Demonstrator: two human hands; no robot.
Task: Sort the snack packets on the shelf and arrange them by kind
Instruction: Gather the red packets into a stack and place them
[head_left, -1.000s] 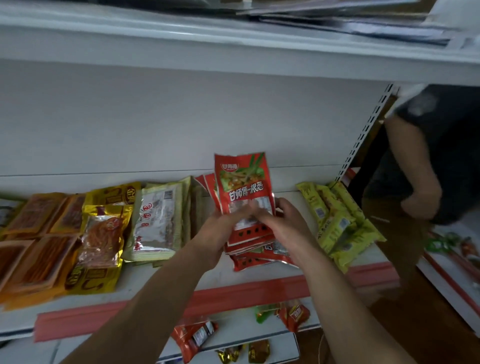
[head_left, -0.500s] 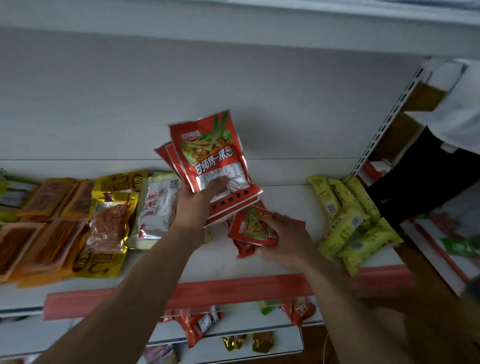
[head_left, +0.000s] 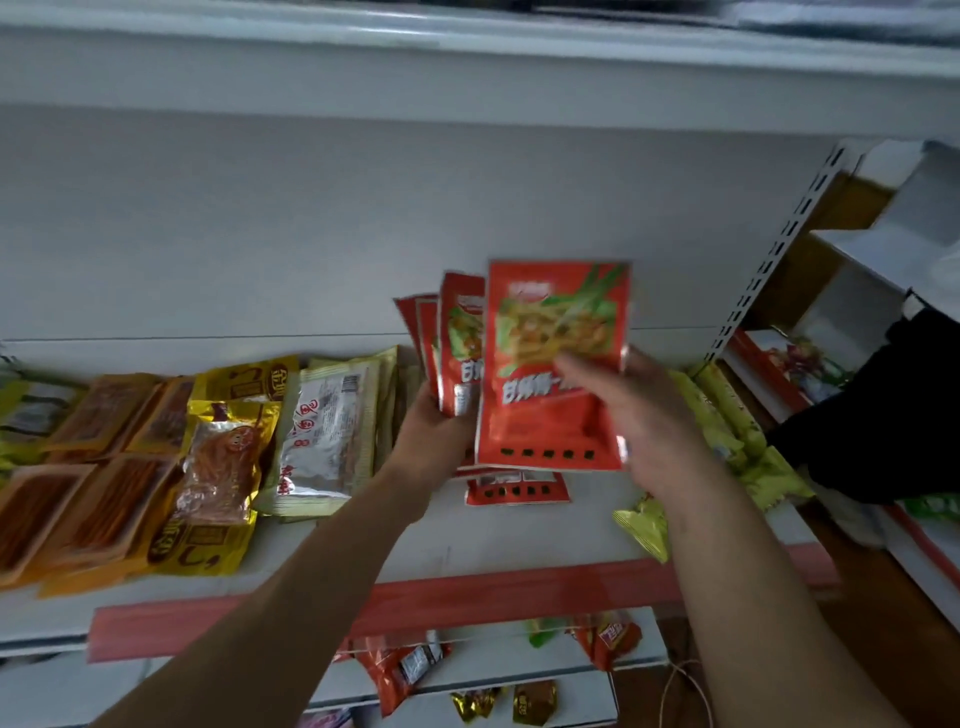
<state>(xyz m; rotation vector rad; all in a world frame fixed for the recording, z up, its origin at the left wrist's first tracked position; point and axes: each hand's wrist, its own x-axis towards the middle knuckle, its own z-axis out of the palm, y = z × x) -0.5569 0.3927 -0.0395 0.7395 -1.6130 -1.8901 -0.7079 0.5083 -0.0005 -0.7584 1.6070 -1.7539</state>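
The left hand (head_left: 436, 431) gripped a fan of red packets (head_left: 460, 343), fingers curled round its lower edge. The right hand (head_left: 639, 415) pinched the front red packet (head_left: 550, 364) against that fan, thumb across its face. Gold packets (head_left: 218, 467) and white packets (head_left: 327, 421) lay grouped left of the fingers, yellow-green packets (head_left: 727, 415) to their right. I judged the sorting well along, with one loose red packet (head_left: 517, 488) on the shelf (head_left: 467, 540) below the fingers. Blur hid the fan's count.

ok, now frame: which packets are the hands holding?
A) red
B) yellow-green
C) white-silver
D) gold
A: the left hand grips a fan of red packets and the right hand pinches the front red packet just in front of it; the gold packets, white packet and yellow-green packets lie on the shelf.
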